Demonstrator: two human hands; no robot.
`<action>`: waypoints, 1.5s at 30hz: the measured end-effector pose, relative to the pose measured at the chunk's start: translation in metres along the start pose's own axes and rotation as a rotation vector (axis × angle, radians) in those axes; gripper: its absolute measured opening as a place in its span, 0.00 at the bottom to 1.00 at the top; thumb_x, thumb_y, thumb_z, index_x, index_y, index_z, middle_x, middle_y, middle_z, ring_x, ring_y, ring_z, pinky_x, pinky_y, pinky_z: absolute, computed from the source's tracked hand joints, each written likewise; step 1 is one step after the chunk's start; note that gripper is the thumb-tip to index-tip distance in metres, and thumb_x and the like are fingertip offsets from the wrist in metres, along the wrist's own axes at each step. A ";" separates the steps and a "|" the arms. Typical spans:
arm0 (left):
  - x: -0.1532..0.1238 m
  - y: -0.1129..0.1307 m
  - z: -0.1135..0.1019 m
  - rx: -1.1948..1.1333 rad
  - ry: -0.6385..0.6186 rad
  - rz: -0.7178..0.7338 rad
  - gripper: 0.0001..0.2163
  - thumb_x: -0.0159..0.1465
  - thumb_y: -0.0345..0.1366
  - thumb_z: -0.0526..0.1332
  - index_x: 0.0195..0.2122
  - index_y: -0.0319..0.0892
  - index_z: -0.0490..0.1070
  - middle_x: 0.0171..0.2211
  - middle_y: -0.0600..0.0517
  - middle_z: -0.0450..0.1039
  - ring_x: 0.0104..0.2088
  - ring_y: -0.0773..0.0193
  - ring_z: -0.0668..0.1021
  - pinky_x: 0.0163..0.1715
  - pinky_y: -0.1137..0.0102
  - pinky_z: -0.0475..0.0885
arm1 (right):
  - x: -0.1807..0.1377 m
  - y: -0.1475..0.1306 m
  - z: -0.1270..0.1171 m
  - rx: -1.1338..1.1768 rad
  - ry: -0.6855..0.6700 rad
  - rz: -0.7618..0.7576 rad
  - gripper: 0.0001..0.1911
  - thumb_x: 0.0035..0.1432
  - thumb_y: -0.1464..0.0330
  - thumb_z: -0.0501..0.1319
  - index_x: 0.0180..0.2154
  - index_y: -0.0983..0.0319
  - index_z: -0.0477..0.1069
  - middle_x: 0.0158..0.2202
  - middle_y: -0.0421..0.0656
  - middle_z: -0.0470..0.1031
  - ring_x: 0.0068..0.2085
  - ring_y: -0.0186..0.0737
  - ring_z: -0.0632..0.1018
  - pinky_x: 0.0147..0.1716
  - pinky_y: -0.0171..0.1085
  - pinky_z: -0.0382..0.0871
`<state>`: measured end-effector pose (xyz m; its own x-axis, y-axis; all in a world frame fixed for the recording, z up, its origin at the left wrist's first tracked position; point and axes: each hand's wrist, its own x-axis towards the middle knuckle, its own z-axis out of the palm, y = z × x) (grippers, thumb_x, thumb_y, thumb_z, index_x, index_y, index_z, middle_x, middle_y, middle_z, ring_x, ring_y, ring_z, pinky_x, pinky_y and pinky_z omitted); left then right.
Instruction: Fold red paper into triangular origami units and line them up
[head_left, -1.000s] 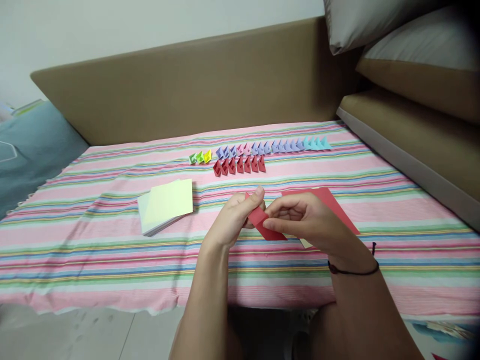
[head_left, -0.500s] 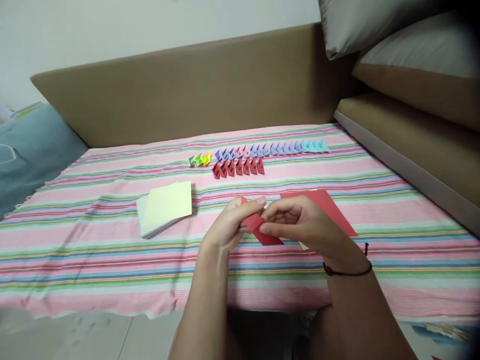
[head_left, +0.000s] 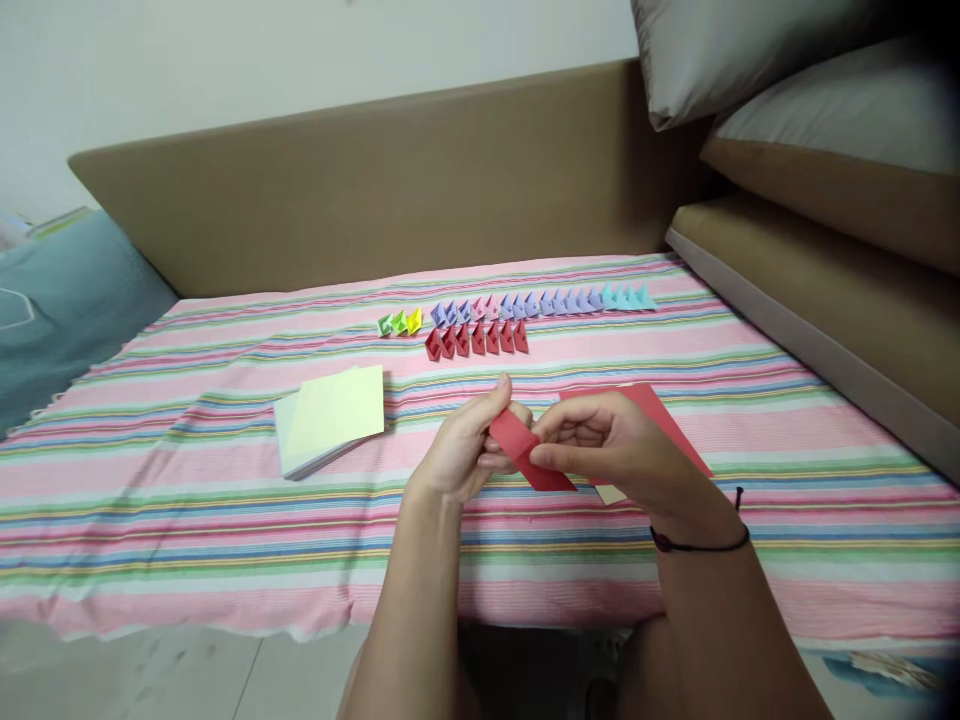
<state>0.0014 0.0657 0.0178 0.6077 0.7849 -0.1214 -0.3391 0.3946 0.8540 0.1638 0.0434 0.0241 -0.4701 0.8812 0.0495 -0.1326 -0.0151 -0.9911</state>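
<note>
Between my hands is a folded strip of red paper (head_left: pixel 553 474), slanting down to the right above the striped cloth. My left hand (head_left: pixel 469 445) supports its upper left end from behind, the thumb raised off the paper. My right hand (head_left: pixel 607 440) pinches the strip near its middle between thumb and fingers; a dark cord bracelet circles that wrist. Partly behind the right hand lies a flat red sheet (head_left: pixel 671 425), with the corner of a pale yellow sheet (head_left: pixel 611 494) showing below it.
A stack of pale yellow paper (head_left: pixel 337 415) lies left of my hands. Behind stand folded red paper boats (head_left: pixel 478 339), with purple, pink, blue, green and yellow ones beyond. The striped cloth (head_left: pixel 225 540) covers the seat; cushions (head_left: pixel 810 250) are piled at the right.
My left thumb has lifted from the red strip and now points up. The strip has shifted slightly right, with my right hand still pinching it.
</note>
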 end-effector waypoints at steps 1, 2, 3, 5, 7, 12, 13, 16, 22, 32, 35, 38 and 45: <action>0.001 0.000 0.001 0.006 0.010 0.006 0.27 0.59 0.53 0.55 0.13 0.40 0.50 0.12 0.61 0.42 0.11 0.80 0.47 0.11 0.78 0.40 | 0.000 0.000 0.000 -0.003 0.002 0.001 0.08 0.47 0.64 0.68 0.28 0.61 0.75 0.27 0.39 0.76 0.28 0.34 0.76 0.28 0.33 0.71; 0.002 -0.001 0.002 0.009 0.021 0.014 0.27 0.59 0.54 0.55 0.13 0.40 0.49 0.12 0.61 0.42 0.11 0.80 0.47 0.11 0.78 0.40 | 0.000 -0.001 0.000 -0.007 0.004 0.003 0.08 0.47 0.64 0.68 0.29 0.61 0.75 0.26 0.39 0.76 0.28 0.34 0.76 0.28 0.33 0.70; 0.003 -0.001 0.003 0.007 0.033 0.022 0.28 0.58 0.55 0.56 0.12 0.40 0.49 0.11 0.61 0.42 0.11 0.80 0.48 0.11 0.78 0.40 | -0.001 -0.002 0.000 -0.015 0.009 0.003 0.08 0.47 0.64 0.68 0.29 0.61 0.75 0.26 0.39 0.76 0.27 0.34 0.76 0.27 0.33 0.70; 0.005 -0.002 0.004 -0.011 0.068 0.044 0.29 0.57 0.58 0.55 0.12 0.40 0.50 0.11 0.61 0.43 0.11 0.79 0.48 0.11 0.78 0.41 | -0.001 -0.003 0.000 -0.041 0.032 -0.005 0.07 0.47 0.64 0.68 0.29 0.61 0.76 0.26 0.39 0.76 0.28 0.35 0.76 0.27 0.33 0.70; 0.008 -0.003 0.005 -0.017 0.116 0.105 0.30 0.56 0.62 0.51 0.12 0.40 0.54 0.11 0.59 0.48 0.12 0.77 0.53 0.11 0.78 0.47 | -0.001 -0.003 -0.001 -0.071 0.097 -0.037 0.07 0.48 0.65 0.68 0.29 0.61 0.76 0.27 0.40 0.77 0.29 0.35 0.76 0.28 0.33 0.70; 0.015 -0.005 0.010 0.275 0.303 0.313 0.17 0.54 0.50 0.63 0.24 0.38 0.71 0.22 0.54 0.67 0.22 0.72 0.68 0.23 0.76 0.64 | 0.004 0.003 -0.003 -0.127 0.481 -0.132 0.09 0.47 0.64 0.67 0.28 0.62 0.74 0.27 0.42 0.77 0.29 0.37 0.76 0.28 0.34 0.70; 0.016 -0.006 0.012 0.350 0.348 0.335 0.14 0.53 0.46 0.65 0.26 0.38 0.72 0.23 0.54 0.68 0.24 0.71 0.69 0.25 0.75 0.65 | 0.006 0.004 -0.003 -0.142 0.526 -0.141 0.09 0.47 0.63 0.67 0.28 0.62 0.74 0.26 0.42 0.77 0.28 0.37 0.76 0.27 0.35 0.70; 0.018 -0.009 0.016 0.480 0.481 0.375 0.11 0.53 0.41 0.65 0.24 0.37 0.71 0.20 0.54 0.68 0.22 0.70 0.69 0.25 0.74 0.64 | 0.009 0.007 -0.002 -0.188 0.580 -0.154 0.10 0.47 0.62 0.67 0.27 0.63 0.74 0.25 0.43 0.76 0.26 0.38 0.75 0.25 0.35 0.69; 0.018 -0.011 0.017 0.701 0.639 0.454 0.11 0.57 0.37 0.61 0.21 0.40 0.64 0.17 0.58 0.60 0.20 0.71 0.62 0.22 0.74 0.57 | 0.015 0.013 0.003 -0.132 0.544 -0.124 0.12 0.50 0.60 0.64 0.29 0.63 0.73 0.27 0.43 0.75 0.29 0.37 0.74 0.29 0.35 0.69; 0.017 -0.008 0.020 0.501 0.482 0.351 0.09 0.48 0.34 0.68 0.27 0.37 0.70 0.23 0.53 0.70 0.24 0.69 0.71 0.28 0.72 0.67 | 0.015 0.012 0.003 -0.170 0.670 -0.183 0.10 0.51 0.62 0.63 0.26 0.62 0.72 0.24 0.42 0.75 0.28 0.38 0.74 0.28 0.35 0.68; 0.016 -0.008 0.015 0.506 0.506 0.346 0.08 0.48 0.33 0.68 0.26 0.37 0.70 0.21 0.54 0.69 0.23 0.69 0.71 0.27 0.73 0.67 | 0.016 0.017 0.002 -0.188 0.636 -0.156 0.11 0.51 0.61 0.63 0.26 0.63 0.73 0.26 0.42 0.76 0.29 0.39 0.75 0.30 0.36 0.69; 0.013 -0.010 0.009 0.484 0.441 0.348 0.07 0.52 0.33 0.65 0.31 0.38 0.71 0.24 0.54 0.69 0.26 0.69 0.71 0.29 0.73 0.66 | 0.017 0.021 0.001 -0.195 0.615 -0.117 0.12 0.51 0.59 0.63 0.29 0.63 0.74 0.29 0.44 0.77 0.31 0.40 0.77 0.31 0.37 0.71; 0.008 -0.011 0.000 0.349 0.279 0.137 0.06 0.53 0.34 0.64 0.29 0.37 0.73 0.24 0.54 0.68 0.25 0.71 0.68 0.28 0.74 0.62 | 0.009 0.016 -0.012 -0.268 0.445 -0.320 0.19 0.61 0.67 0.53 0.54 0.54 0.65 0.57 0.44 0.65 0.49 0.40 0.74 0.39 0.38 0.75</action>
<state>0.0099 0.0674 0.0076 0.3415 0.9359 -0.0865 -0.1112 0.1317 0.9850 0.1679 0.0565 0.0070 -0.0253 0.9363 0.3504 0.0442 0.3512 -0.9353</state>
